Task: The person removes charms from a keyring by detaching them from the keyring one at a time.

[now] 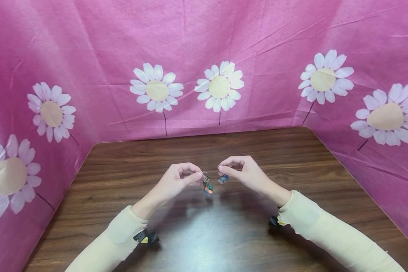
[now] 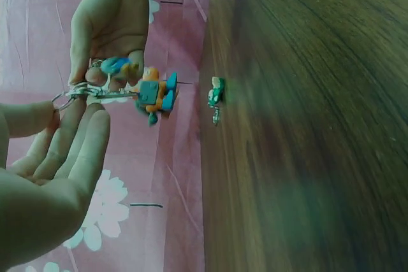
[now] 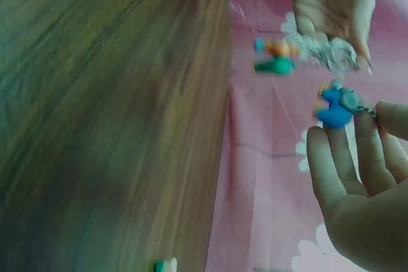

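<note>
Your left hand pinches a metal ring between thumb and fingertips, and from that ring hang an orange figure with blue feet and, just beside it, a green piece that is blurred in the right wrist view. Your right hand grasps a short chain between thumb and forefinger, its other fingers spread out in the right wrist view, and a small blue figure dangles from that chain. In the head view you have the blue figure just beside the left hand's bunch, the two apart, and both are up in the air over the brown worktop, about midway between its left and right edges. A green-and-white trinket lies on the worktop toward the far edge in the left wrist view. Pink cloth with large white daisies stands along the far, left and right edges. You wear pale sleeves, with a black strap at the left cuff.
</note>
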Demonstrator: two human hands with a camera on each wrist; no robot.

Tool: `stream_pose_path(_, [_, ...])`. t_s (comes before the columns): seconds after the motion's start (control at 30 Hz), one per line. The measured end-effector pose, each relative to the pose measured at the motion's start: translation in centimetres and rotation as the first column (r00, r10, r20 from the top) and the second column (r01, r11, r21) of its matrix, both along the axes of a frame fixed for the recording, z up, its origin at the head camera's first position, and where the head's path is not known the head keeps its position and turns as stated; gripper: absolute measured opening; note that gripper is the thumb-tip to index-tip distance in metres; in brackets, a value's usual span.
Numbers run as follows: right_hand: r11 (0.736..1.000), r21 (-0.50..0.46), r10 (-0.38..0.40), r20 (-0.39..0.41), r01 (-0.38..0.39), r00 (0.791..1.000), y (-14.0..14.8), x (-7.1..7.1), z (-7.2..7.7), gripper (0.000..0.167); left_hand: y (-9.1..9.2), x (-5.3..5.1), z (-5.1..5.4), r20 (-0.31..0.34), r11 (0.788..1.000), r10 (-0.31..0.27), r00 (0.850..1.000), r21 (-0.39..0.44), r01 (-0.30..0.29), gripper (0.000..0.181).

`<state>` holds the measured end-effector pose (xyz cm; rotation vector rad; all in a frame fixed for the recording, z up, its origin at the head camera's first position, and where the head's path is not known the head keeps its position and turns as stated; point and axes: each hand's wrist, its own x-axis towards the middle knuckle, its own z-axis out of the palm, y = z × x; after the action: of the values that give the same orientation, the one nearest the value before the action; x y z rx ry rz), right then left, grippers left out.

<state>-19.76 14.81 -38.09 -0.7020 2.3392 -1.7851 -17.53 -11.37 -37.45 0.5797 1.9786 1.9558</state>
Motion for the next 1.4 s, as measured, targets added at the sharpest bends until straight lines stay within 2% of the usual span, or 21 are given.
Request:
stream_pose_path(0.13, [1.0,0.004,-0.016,0.049,0.016,0.999,1.5,-0.7,0.0,0.017,-0.7,0.0,-0.2,0.076,0.996,-0.09,0.993,-0.012,0.091,0.014])
stream_pose_path(0.27, [0.999,-0.033,-0.025,0.122,0.029,0.992,3.4,-1.4,-0.4,0.026,-1.6,-0.2,-0.5,0.184,0.983,-0.174,0.967,-0.027,0.182,0.011])
stream_pose_path(0.37, [0.997,-0.073,-0.015,0.155,0.027,0.988,4.9,-2.1,-0.8,0.031,-2.2,-0.5,-0.8,0.253,0.975,-0.204,0.946,-0.036,0.219,0.01])
stream_pose_path(0.5, [0.998,-0.059,0.026,0.165,-0.017,0.986,7.3,-3.5,-1.7,0.03,-3.0,-0.8,-1.1,0.314,0.97,-0.216,0.925,-0.04,0.24,0.012])
stream_pose_path(0.6, [0.999,-0.029,0.046,0.205,-0.041,0.978,9.3,-4.6,-2.7,0.027,-3.3,-0.9,-1.4,0.328,0.968,-0.224,0.918,-0.035,0.249,0.012])
stream_pose_path(0.7, [0.997,-0.013,0.072,0.281,-0.072,0.957,10.9,-5.7,-3.9,0.031,-3.4,-1.1,-1.6,0.328,0.967,-0.228,0.917,-0.033,0.253,0.012])
stream_pose_path(0.8, [0.995,0.01,0.088,0.343,-0.097,0.935,12.1,-6.7,-5.1,0.037,-3.5,-1.1,-1.8,0.314,0.966,-0.228,0.922,-0.043,0.253,0.013])
stream_pose_path(0.9, [0.996,0.036,0.068,0.373,-0.087,0.925,12.6,-7.4,-5.9,0.036,-3.4,-1.0,-2.0,0.308,0.966,-0.225,0.924,-0.053,0.253,0.013])
stream_pose_path(1.0, [0.993,0.08,0.048,0.352,-0.081,0.935,12.6,-8.1,-6.2,0.034,-3.3,-0.8,-2.0,0.305,0.963,-0.231,0.924,-0.062,0.261,0.012])
stream_pose_path(1.07, [0.988,0.137,0.029,0.312,-0.075,0.95,12.5,-8.3,-6.1,0.033,-3.3,-0.8,-2.1,0.304,0.96,-0.239,0.922,-0.068,0.271,0.012])
stream_pose_path(1.17, [0.965,0.258,-0.008,0.232,-0.054,0.973,12.1,-8.6,-5.9,0.029,-3.2,-0.7,-2.3,0.294,0.956,-0.247,0.923,-0.078,0.281,0.013])
stream_pose_path(1.23, [0.939,0.341,-0.036,0.185,-0.03,0.982,11.8,-8.8,-5.9,0.027,-3.1,-0.7,-2.3,0.288,0.955,-0.251,0.924,-0.08,0.285,0.013])
stream_pose_path(1.3, [0.918,0.396,-0.062,0.17,-0.011,0.983,11.5,-9.1,-5.9,0.026,-3.0,-0.7,-2.3,0.285,0.954,-0.254,0.924,-0.081,0.288,0.012])
stream_pose_path(1.4, [0.901,0.433,-0.097,0.189,0.005,0.977,11.1,-9.4,-5.9,0.026,-2.9,-0.6,-2.0,0.269,0.954,-0.253,0.929,-0.09,0.286,0.011])
